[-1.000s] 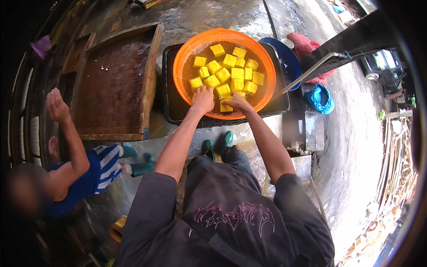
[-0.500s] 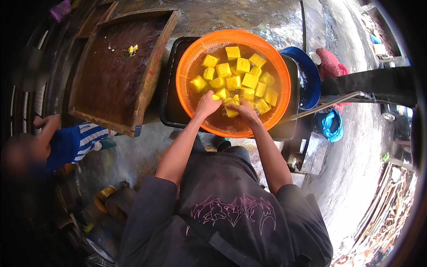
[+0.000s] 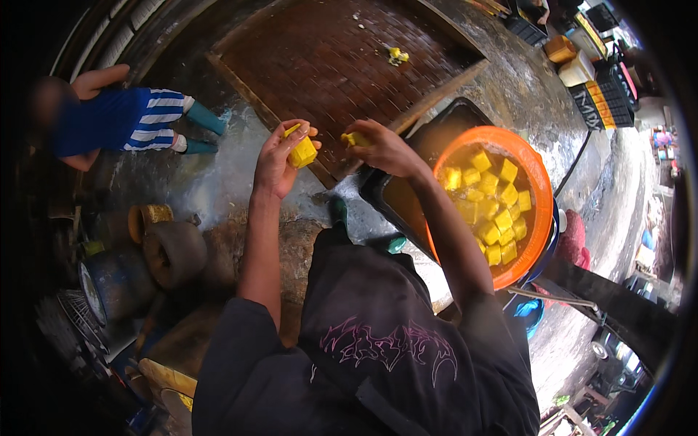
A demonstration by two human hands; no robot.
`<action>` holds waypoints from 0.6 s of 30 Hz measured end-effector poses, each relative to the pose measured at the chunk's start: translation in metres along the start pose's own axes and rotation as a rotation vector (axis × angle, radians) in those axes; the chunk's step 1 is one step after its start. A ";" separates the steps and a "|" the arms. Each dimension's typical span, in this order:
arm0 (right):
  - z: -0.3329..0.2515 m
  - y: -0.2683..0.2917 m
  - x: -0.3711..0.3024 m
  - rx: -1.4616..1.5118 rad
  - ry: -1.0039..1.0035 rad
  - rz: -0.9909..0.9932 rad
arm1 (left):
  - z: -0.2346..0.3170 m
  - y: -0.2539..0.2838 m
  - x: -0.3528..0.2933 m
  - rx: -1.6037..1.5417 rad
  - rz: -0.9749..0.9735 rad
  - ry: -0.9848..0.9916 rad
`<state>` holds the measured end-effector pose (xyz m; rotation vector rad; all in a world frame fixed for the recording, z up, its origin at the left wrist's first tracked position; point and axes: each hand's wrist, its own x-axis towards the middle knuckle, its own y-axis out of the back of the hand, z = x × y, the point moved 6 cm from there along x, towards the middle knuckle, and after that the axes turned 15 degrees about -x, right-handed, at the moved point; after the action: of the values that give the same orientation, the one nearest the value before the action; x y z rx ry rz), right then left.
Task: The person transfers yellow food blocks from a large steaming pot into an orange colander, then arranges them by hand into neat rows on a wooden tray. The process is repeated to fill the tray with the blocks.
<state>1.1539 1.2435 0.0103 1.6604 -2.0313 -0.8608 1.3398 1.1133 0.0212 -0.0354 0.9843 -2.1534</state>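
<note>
My left hand (image 3: 275, 158) is raised near the front edge of a wood-framed woven tray (image 3: 313, 65), its fingers closed round a yellow tofu cube (image 3: 303, 153). More yellow shows between thumb and fingers, perhaps a second piece. To its right, my right hand (image 3: 389, 150) grips another piece of yellow tofu (image 3: 354, 139), mostly covered by the fingers. Both hands are apart from the tray surface. At the right stands an orange plastic basket (image 3: 539, 182), where several yellow tofu cubes (image 3: 491, 232) sit in cloudy yellowish liquid.
Yellow crumbs (image 3: 397, 56) lie on the tray. A black tub (image 3: 465, 112) stands beneath the basket. Another person (image 3: 131, 120) in blue, with striped shorts and boots, is at the left. Drums and pots (image 3: 171, 251) crowd the lower left; a dark beam (image 3: 611, 301) crosses at right.
Both hands have come out of the basket's liquid, holding tofu, and moved left towards the tray. The view has turned left, so the basket now appears farther right.
</note>
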 end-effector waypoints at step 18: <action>0.011 -0.015 0.113 -0.613 -0.156 -0.338 | -0.035 0.028 0.078 1.284 -0.280 0.017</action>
<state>1.1321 1.1351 -0.0179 1.6140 -1.3659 -1.5804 1.2905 1.0729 -0.0427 0.4790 -0.5510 -2.6516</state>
